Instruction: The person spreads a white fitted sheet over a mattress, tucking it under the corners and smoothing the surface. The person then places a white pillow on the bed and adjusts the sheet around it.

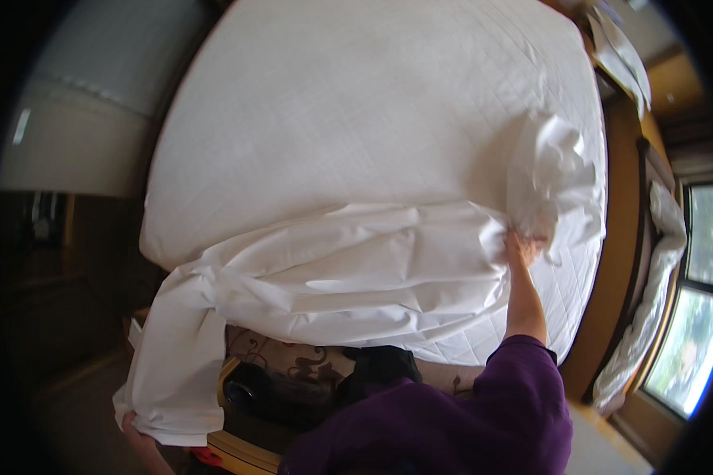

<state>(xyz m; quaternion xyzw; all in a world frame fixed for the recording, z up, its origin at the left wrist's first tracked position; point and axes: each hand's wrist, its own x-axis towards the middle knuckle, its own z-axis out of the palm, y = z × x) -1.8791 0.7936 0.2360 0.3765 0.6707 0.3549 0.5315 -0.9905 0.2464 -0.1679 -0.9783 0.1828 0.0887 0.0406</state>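
A bunched white sheet (356, 273) lies along the near side of a white quilted mattress (344, 119). My left hand (135, 428), at the lower left, grips a hanging end of the sheet beside the bed. At the right my right hand (524, 244) is on the sheet's other part, where it crumples upward near the mattress's right edge; the cloth and blur partly hide its fingers. A twist narrows the sheet near the mattress's lower left corner.
Below the mattress are a patterned carpet (294, 356) and a wooden furniture edge (243, 454) with a dark object beside it. A wooden panel (615, 237) runs along the right, with windows (689, 350) beyond. Another pale bed-like surface (77, 136) stands at left.
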